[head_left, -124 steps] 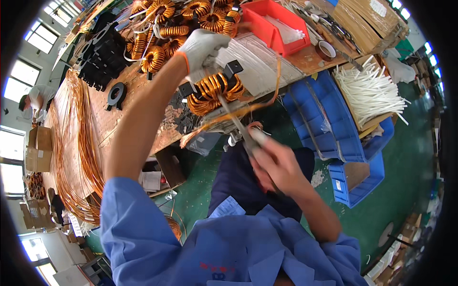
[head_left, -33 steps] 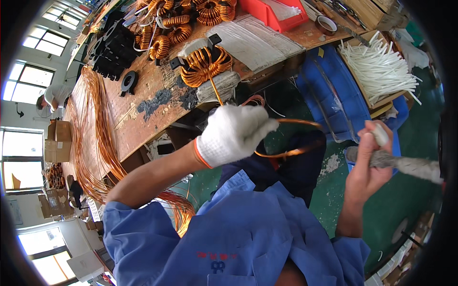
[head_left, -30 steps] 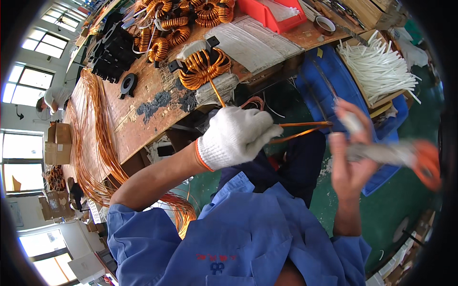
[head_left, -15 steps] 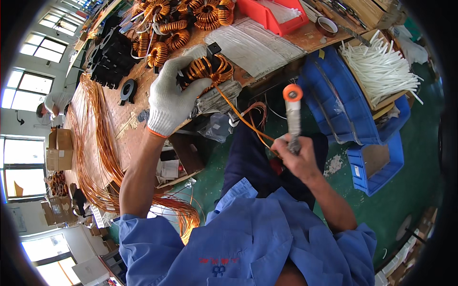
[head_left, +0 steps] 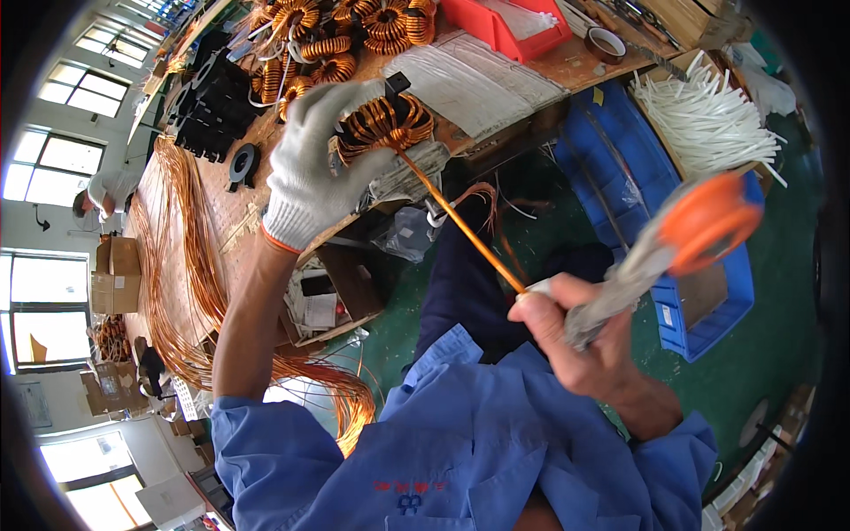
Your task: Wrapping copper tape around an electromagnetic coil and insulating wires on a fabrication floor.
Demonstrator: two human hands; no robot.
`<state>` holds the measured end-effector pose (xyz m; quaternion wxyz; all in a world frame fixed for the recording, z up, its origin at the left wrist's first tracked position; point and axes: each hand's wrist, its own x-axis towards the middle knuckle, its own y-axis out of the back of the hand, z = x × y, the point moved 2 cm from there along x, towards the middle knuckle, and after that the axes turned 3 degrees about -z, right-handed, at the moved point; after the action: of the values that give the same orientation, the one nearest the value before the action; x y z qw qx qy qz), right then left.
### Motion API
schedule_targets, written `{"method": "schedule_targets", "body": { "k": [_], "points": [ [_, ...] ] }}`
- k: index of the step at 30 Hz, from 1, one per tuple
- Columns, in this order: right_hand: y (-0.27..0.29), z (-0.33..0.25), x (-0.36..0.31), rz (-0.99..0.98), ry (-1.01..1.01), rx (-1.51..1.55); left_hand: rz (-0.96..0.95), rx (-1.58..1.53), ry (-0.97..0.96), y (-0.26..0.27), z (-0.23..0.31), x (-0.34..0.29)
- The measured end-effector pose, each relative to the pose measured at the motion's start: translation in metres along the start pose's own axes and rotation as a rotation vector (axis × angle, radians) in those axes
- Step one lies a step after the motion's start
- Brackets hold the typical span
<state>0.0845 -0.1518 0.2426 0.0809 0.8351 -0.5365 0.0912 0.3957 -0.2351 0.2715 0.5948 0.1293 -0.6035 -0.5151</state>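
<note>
While the spread left hand (head_left: 314,177) cupped the copper coil (head_left: 390,122) on the near bench (head_left: 232,209) edge, the right hand (head_left: 580,367), tool (head_left: 630,276) in fist, pinched its wire (head_left: 469,228), seemingly tensioning; steady pull looked needed next.

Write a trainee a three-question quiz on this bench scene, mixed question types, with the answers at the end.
1. Multiple choice: the glove on the left hand is mainly A) black, B) white, C) green.
2. True or false: the copper wire runs from the wound coil to the right hand.
3. Fill in: the red bin sits on the wooden ____.

Key: 1. B; 2. true; 3. bench.
</note>
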Motion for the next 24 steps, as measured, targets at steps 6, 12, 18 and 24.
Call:
{"method": "schedule_targets", "body": {
  "k": [6, 12, 18, 24],
  "points": [
    [0.013, 0.004, 0.003, -0.077, -0.148, 0.014, -0.079, -0.131, 0.028, -0.011, -0.020, -0.005],
    [0.005, -0.010, 0.002, -0.057, -0.126, 0.011, -0.174, -0.079, -0.149, 0.003, -0.026, 0.011],
    [0.025, -0.059, 0.045, -0.091, -0.220, -0.027, -0.246, 0.049, -0.434, 0.008, 0.043, 0.020],
    [0.059, -0.087, 0.081, 0.317, 0.252, -0.312, -0.256, -0.496, 0.142, 0.004, 0.036, 0.070]
  ]
}}
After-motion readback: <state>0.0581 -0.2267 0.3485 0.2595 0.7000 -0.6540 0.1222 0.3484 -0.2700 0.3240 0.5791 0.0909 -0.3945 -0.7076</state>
